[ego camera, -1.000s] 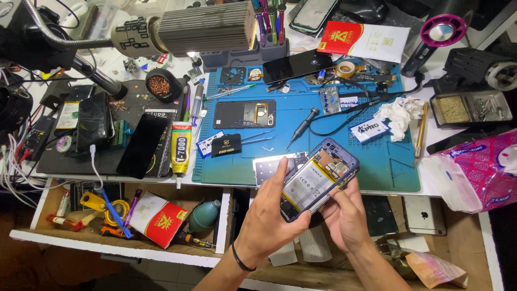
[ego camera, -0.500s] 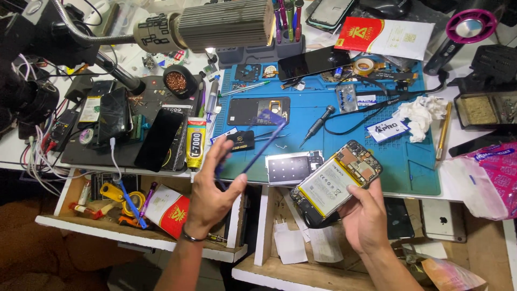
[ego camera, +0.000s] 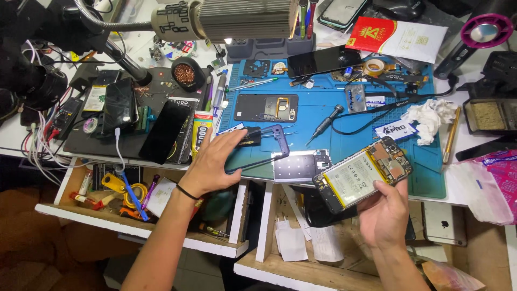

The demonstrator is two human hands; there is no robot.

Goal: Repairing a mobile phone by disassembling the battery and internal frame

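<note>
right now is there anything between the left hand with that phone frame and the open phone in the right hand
Nothing tall stands between them. The left hand holds the dark phone frame at the blue mat's front edge; the right hand holds the opened phone above the drawer. Only a flat silver plate lies on the mat between.

Single view, head-worn camera. Position: above the near edge of a cluttered bench, looking steeply down and slightly forward. Facing: toward the back of the bench, where a lamp (ego camera: 226,19) crosses the top of the frame. Range: close, at arm's reach; both forearms enter from the bottom edge, left hand (ego camera: 212,161) left of centre, right hand (ego camera: 385,213) right of centre. Coverage: blue mat (ego camera: 366,124) at centre, open wooden drawers (ego camera: 161,231) along the lower edge. No second view; nothing shared.
</note>
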